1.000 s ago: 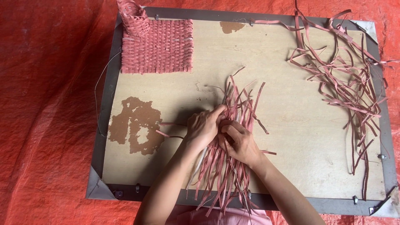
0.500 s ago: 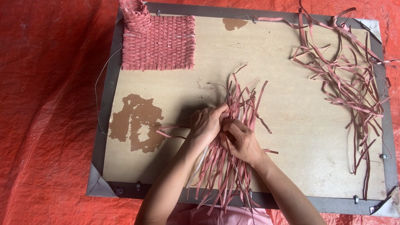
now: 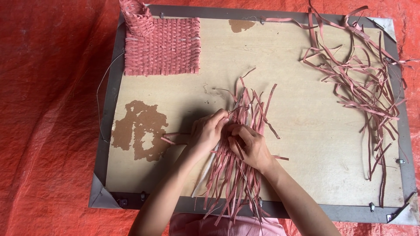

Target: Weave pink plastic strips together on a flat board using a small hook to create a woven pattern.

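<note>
My left hand curls over the middle of the bundle of long flat pinkish-red weaving strips, its fingers bent and pinching at a strip or two near the bundle's centre; my right hand lies just beside it, touching it at the fingertips, fingers folded down and pressing on the strips from the other side; exactly which strip each hand grips I cannot tell, since the fingers cover the spot. Compared with half a second and a second ago, both hands sit in nearly the same place on the bundle; the left fingers have closed a little further toward the right hand, and the strips fan out above the knuckles much as they did. The bundle lies on the pale wooden board with a grey metal frame, running from the near edge, where its ends hang over the frame toward my lap, up to the board's middle, where the tips splay apart. A few short strip ends stick out to the left of my left wrist, near a brown patch of peeled veneer. Farther off, in the far left corner of the board, a woven rectangular mat of the same pinkish-red strips lies flat, with a small woven basket-like tube at its corner; neither has shifted. Along the right side a loose tangle of spare strips sprawls well apart from my hands. Under everything lies a crumpled orange-red plastic sheet.
</note>
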